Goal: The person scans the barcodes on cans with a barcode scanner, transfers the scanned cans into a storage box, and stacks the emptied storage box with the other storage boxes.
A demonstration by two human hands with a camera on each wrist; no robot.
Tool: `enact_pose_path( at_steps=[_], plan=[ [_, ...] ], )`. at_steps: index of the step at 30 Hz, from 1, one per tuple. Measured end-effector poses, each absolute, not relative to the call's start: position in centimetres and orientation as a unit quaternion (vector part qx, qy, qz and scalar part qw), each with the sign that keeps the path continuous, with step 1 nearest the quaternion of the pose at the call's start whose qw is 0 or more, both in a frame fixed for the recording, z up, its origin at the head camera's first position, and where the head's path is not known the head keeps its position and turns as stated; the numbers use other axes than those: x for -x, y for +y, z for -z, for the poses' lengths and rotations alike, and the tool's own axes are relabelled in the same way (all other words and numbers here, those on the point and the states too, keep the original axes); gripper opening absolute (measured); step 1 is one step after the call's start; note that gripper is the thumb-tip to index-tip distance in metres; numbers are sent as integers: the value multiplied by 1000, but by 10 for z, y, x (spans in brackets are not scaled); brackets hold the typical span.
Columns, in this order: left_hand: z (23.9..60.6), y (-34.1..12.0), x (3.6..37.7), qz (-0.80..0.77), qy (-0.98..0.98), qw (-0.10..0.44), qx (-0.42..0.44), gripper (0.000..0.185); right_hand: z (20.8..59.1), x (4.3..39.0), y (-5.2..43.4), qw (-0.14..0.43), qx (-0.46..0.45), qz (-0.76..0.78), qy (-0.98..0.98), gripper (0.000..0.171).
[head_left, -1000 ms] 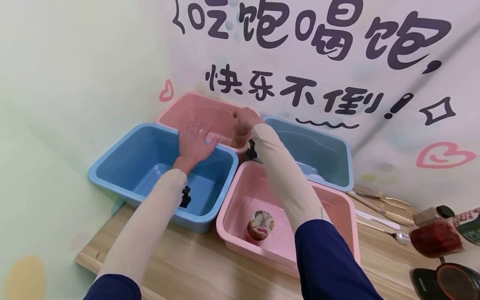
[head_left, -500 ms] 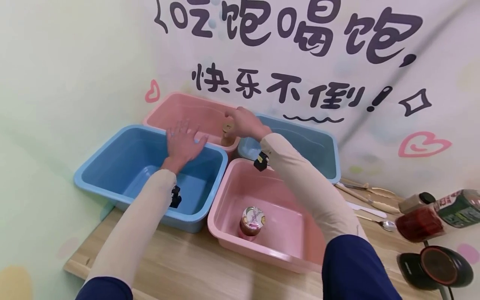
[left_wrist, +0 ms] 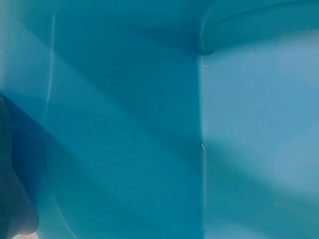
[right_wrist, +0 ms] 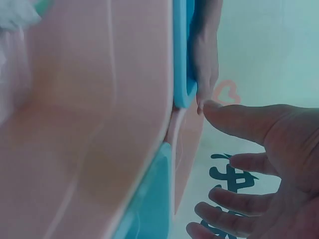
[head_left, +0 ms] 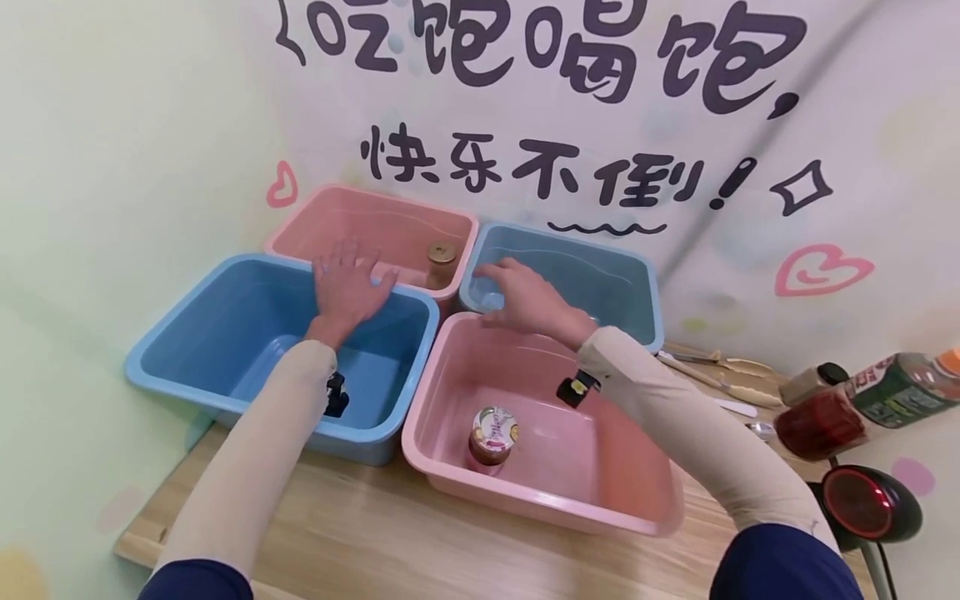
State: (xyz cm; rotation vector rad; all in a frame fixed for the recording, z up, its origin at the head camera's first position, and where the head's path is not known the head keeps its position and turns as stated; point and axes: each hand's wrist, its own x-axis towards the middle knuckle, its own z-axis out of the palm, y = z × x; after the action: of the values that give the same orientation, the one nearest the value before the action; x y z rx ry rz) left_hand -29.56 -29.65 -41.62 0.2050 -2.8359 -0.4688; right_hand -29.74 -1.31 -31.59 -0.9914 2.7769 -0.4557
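My left hand lies with fingers spread over the far rim of the front blue bin, where it meets the back pink bin. A jar with a gold lid stands upright in that pink bin's right end. My right hand is over the area between the back blue bin and the front pink bin. In the right wrist view its thumb and fingers are apart and hold nothing. Another jar with a printed lid stands in the front pink bin.
Tongs and a spoon lie right of the bins on the wooden table. Beyond them are a red-filled jar, a green-labelled bottle and a black round device. A printed cloth hangs behind.
My right hand has let go of the gold-lidded jar and moved right, out of the back pink bin. The left hand stays on the rim. The head view has shifted to the right.
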Motion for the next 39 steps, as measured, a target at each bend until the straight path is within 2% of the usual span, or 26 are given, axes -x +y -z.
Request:
enact_pose_path(
  at_steps=[8,11,16,26,39],
  plan=[
    [416,-295,298,152,-979,121,-69,69,331,265,18,71,378,166,908,68],
    [414,-296,297,153,-979,117,-69,70,340,253,24,85,399,161,898,72],
    [414,-297,295,163,-977,117,-69,70,358,236,26,143,415,137,888,80],
    [416,-295,294,172,-976,118,-61,72,382,213,23,242,411,106,873,71],
    [415,-296,294,170,-977,110,-63,73,389,211,22,230,423,103,870,70]
  ],
)
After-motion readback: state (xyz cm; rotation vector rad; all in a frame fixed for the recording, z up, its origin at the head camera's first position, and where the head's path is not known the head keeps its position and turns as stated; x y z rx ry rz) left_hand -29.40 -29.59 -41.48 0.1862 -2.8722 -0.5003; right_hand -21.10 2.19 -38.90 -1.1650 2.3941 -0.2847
